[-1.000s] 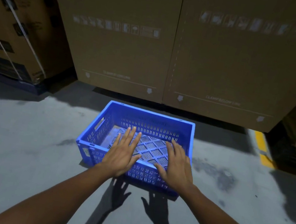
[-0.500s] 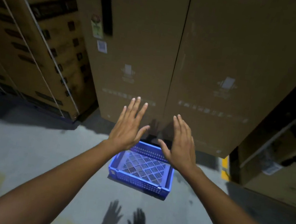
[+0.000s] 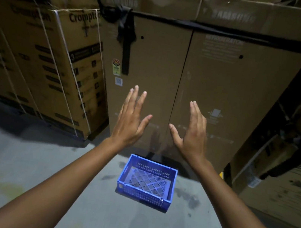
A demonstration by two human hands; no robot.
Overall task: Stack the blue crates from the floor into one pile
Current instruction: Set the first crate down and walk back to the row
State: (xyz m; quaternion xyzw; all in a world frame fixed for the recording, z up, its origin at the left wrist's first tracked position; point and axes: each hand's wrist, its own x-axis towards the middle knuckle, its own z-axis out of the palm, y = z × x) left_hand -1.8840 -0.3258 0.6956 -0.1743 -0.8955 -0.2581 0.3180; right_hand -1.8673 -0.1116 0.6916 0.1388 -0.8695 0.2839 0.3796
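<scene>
both hands point(image 3: 161, 127) rose, grip released, above blue crate point(image 3: 146, 182); forearms cut off.

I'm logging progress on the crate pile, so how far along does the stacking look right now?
Done: one blue crate sits upright and empty on the concrete floor before the tall cardboard boxes; nothing is stacked on it. In hand: nothing, since the left hand and right hand are open above it. Left: no other crate is in view, so the rest must be fetched and stacked here.
</scene>
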